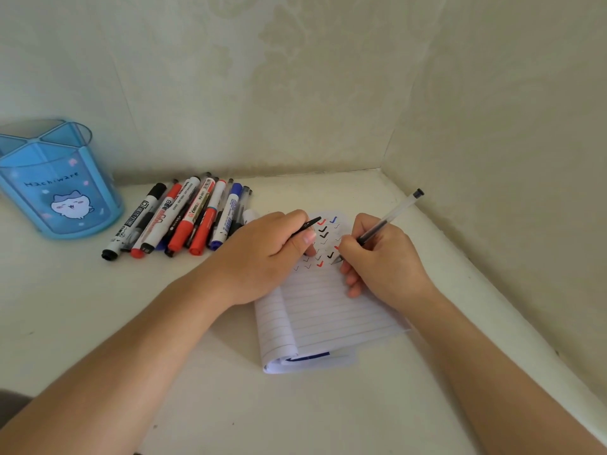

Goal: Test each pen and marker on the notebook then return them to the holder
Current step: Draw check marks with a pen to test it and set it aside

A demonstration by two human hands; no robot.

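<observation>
Both hands work: your right hand (pixel 387 257) grips a pen (pixel 391 215) marking the notebook (pixel 328 316), left hand (pixel 262 254) pinches a cap (pixel 310 223), likely recapping next.

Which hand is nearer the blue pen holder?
Left. The left hand rests on the notebook, pinching a black cap, to the right of the pen holder. The right hand, writing with a clear pen, is farther right again.
</observation>
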